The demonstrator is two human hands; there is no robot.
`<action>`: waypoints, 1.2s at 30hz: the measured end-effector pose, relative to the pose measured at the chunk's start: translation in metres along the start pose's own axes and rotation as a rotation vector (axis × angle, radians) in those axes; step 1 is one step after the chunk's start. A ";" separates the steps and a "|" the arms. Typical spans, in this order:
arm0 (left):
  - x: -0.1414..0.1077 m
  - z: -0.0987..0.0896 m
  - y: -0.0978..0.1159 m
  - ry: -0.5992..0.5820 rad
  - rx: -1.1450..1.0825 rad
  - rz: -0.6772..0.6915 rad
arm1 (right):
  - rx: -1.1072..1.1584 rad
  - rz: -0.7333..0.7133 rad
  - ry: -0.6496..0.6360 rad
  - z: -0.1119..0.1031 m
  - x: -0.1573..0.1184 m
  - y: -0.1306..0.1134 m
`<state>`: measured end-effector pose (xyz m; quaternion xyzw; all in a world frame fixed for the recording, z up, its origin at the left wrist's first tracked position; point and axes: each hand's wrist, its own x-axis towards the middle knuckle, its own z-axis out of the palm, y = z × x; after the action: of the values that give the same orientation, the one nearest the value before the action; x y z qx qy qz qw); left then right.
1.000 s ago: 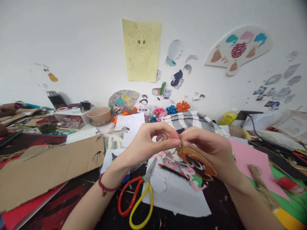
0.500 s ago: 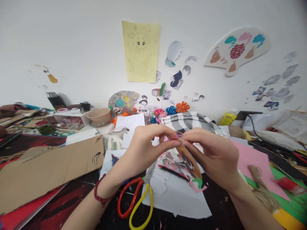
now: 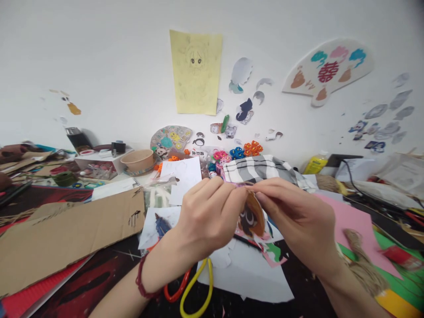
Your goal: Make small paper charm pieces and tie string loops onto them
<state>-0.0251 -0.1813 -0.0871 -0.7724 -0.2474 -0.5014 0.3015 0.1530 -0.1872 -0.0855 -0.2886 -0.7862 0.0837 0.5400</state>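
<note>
My right hand [image 3: 294,221] pinches the top edge of an orange-brown paper cutout [image 3: 257,214] with a cartoon face, which hangs below the fingertips. My left hand [image 3: 208,216] is closed at the same edge, its knuckles toward me, so the fingertips and what they grip are mostly hidden. A red cord circles the left wrist. Below the left forearm lie scissors [image 3: 209,287] with one red and one yellow handle, their blades covered by my hand. White paper [image 3: 251,274] and green and pink scraps [image 3: 273,252] lie under the cutout.
Flat cardboard [image 3: 76,234] covers the left side. A blue pointed tool [image 3: 162,226] lies beyond my left forearm. Pink paper [image 3: 354,225] and a twine bundle [image 3: 361,260] are at right. Behind stand a tan bowl [image 3: 137,161], checked cloth [image 3: 265,168] and yellow bottle [image 3: 315,163].
My left hand has rolled over, from fingertips in view to knuckles toward me, and now covers the scissor blades. The cutout has turned and sits slightly higher. The right hand stays pinched at its top.
</note>
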 end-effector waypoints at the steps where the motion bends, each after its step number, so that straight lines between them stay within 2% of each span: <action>1: -0.001 0.001 0.000 0.000 -0.019 -0.002 | 0.003 -0.003 -0.005 -0.001 0.000 -0.001; 5: -0.002 0.001 -0.004 0.001 -0.043 0.019 | -0.042 -0.060 -0.019 -0.004 0.001 -0.001; 10: 0.007 -0.007 -0.002 -0.054 -0.023 0.187 | -0.146 -0.103 -0.084 -0.012 0.003 0.001; 17: 0.008 -0.011 0.003 -0.048 0.139 0.375 | -0.262 -0.217 -0.063 -0.020 0.001 0.000; 22: 0.008 -0.016 0.007 -0.052 0.257 0.490 | -0.253 -0.203 -0.082 -0.022 0.001 -0.004; 27: 0.009 -0.023 0.015 -0.090 0.376 0.514 | -0.369 -0.270 0.039 -0.016 -0.003 -0.012; 30: 0.007 -0.028 0.017 -0.086 0.318 0.478 | -0.430 -0.336 0.129 -0.011 -0.010 -0.016; 33: 0.001 -0.032 0.017 -0.080 0.243 0.437 | -0.378 -0.328 0.168 -0.006 -0.018 -0.017; 36: -0.005 -0.034 0.017 -0.101 0.286 0.484 | -0.344 -0.331 0.186 -0.001 -0.024 -0.016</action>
<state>-0.0368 -0.2178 -0.0841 -0.7825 -0.1385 -0.3357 0.5057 0.1539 -0.2140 -0.0976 -0.2502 -0.7722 -0.1675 0.5595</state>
